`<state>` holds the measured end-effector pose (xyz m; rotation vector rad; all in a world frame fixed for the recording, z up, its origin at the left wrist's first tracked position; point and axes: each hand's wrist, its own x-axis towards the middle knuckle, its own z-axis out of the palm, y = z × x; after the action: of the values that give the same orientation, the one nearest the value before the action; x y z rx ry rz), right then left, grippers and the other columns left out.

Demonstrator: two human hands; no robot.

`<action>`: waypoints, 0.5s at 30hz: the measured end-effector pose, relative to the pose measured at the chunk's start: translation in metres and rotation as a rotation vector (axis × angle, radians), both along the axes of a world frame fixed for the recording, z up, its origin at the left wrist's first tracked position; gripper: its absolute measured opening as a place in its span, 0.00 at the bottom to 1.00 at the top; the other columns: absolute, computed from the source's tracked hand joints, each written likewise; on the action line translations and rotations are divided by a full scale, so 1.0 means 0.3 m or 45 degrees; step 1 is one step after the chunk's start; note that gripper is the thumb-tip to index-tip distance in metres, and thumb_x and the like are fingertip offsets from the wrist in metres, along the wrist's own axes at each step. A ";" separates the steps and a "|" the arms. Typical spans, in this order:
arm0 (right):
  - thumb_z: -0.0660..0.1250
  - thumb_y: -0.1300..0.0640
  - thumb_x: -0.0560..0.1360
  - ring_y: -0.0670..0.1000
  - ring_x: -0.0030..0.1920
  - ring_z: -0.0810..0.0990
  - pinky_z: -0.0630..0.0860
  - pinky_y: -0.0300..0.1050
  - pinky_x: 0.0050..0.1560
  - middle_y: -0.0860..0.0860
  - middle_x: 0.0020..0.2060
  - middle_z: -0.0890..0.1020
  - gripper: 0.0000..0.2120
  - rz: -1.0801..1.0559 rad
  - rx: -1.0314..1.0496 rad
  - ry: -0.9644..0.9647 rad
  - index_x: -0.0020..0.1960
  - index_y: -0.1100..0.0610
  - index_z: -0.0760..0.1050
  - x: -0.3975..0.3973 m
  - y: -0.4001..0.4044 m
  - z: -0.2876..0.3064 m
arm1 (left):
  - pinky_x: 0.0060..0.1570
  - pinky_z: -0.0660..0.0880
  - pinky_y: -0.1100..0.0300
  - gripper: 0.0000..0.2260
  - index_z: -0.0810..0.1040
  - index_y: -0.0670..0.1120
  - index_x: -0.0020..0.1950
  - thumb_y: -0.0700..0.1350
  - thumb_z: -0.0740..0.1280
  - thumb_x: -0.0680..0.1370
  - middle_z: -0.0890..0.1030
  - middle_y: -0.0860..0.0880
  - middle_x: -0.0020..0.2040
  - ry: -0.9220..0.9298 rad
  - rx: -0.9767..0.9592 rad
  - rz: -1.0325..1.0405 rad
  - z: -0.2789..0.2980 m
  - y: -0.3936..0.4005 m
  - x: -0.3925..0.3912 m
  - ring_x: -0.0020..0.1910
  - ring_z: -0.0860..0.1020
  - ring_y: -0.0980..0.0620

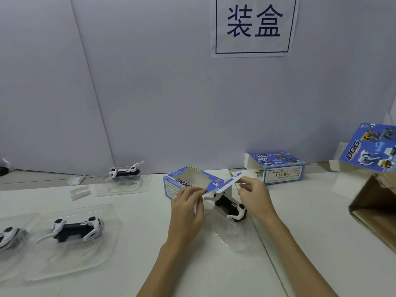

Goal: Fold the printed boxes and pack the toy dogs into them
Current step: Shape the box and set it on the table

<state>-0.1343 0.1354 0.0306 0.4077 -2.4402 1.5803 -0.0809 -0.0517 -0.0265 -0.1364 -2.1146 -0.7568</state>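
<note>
A blue printed box (188, 181) with a window cut-out lies on the white table, its open end towards me. My left hand (188, 205) grips the box's near edge beside the opening. My right hand (252, 194) pinches the raised end flap (230, 182). A black-and-white toy dog (230, 207) in a clear plastic tray sticks out of the opening between my hands. Another toy dog in its tray (77, 228) lies at the left, a third (125, 172) stands near the wall, and part of one more (8, 234) shows at the left edge.
A second blue box (282, 168) lies by the wall behind my right hand. Flat printed boxes (370, 146) lean over a brown carton (377, 211) at the right. Small white plastic pieces (80, 190) lie left of centre. A paper sign (255, 26) hangs on the wall.
</note>
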 end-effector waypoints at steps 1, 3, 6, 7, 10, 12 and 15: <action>0.61 0.71 0.76 0.51 0.59 0.81 0.75 0.43 0.54 0.44 0.51 0.84 0.19 -0.014 0.026 -0.011 0.58 0.56 0.84 -0.002 0.003 0.000 | 0.59 0.75 0.41 0.12 0.86 0.46 0.60 0.37 0.66 0.81 0.82 0.52 0.60 -0.018 0.042 -0.017 -0.001 -0.003 0.000 0.61 0.79 0.48; 0.63 0.67 0.78 0.53 0.57 0.81 0.76 0.43 0.50 0.49 0.53 0.84 0.16 -0.044 0.096 -0.027 0.58 0.55 0.84 -0.019 0.014 -0.009 | 0.66 0.73 0.42 0.12 0.85 0.48 0.62 0.36 0.68 0.82 0.79 0.52 0.65 -0.101 0.141 -0.069 -0.006 -0.009 0.000 0.69 0.75 0.50; 0.61 0.67 0.78 0.50 0.49 0.80 0.74 0.34 0.38 0.48 0.47 0.83 0.14 -0.087 0.117 -0.102 0.52 0.53 0.81 -0.048 0.033 -0.030 | 0.77 0.63 0.47 0.13 0.80 0.53 0.67 0.51 0.69 0.82 0.71 0.53 0.74 -0.302 0.241 -0.200 -0.004 -0.005 0.017 0.80 0.59 0.56; 0.60 0.68 0.78 0.47 0.46 0.79 0.71 0.29 0.34 0.49 0.47 0.83 0.14 -0.136 0.094 -0.133 0.52 0.53 0.80 -0.055 0.037 -0.035 | 0.79 0.60 0.49 0.20 0.76 0.56 0.70 0.60 0.68 0.80 0.68 0.54 0.77 -0.373 0.183 -0.234 -0.004 0.002 0.025 0.82 0.51 0.58; 0.57 0.72 0.79 0.46 0.48 0.81 0.73 0.26 0.38 0.53 0.51 0.84 0.18 -0.233 -0.268 -0.158 0.57 0.55 0.79 -0.064 0.029 -0.048 | 0.80 0.52 0.50 0.45 0.64 0.62 0.77 0.81 0.65 0.65 0.53 0.54 0.83 -0.537 -0.077 -0.231 -0.011 0.032 0.034 0.82 0.34 0.58; 0.54 0.74 0.78 0.53 0.56 0.84 0.78 0.38 0.55 0.57 0.53 0.85 0.20 -0.186 -0.711 -0.196 0.59 0.59 0.79 -0.071 0.019 -0.051 | 0.80 0.53 0.48 0.50 0.61 0.62 0.78 0.83 0.66 0.61 0.50 0.52 0.84 -0.575 -0.189 -0.157 -0.008 0.056 0.031 0.82 0.33 0.56; 0.54 0.75 0.80 0.57 0.59 0.84 0.78 0.47 0.61 0.62 0.56 0.84 0.20 -0.044 -1.296 -0.389 0.62 0.62 0.78 -0.087 0.018 -0.063 | 0.77 0.63 0.48 0.39 0.68 0.56 0.74 0.72 0.68 0.68 0.62 0.49 0.79 -0.534 -0.170 -0.073 0.010 0.073 0.028 0.83 0.46 0.50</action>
<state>-0.1606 0.1408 0.0117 -0.0689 -1.4367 2.6935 -0.0724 -0.0298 -0.0234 -0.1182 -2.5704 -0.7242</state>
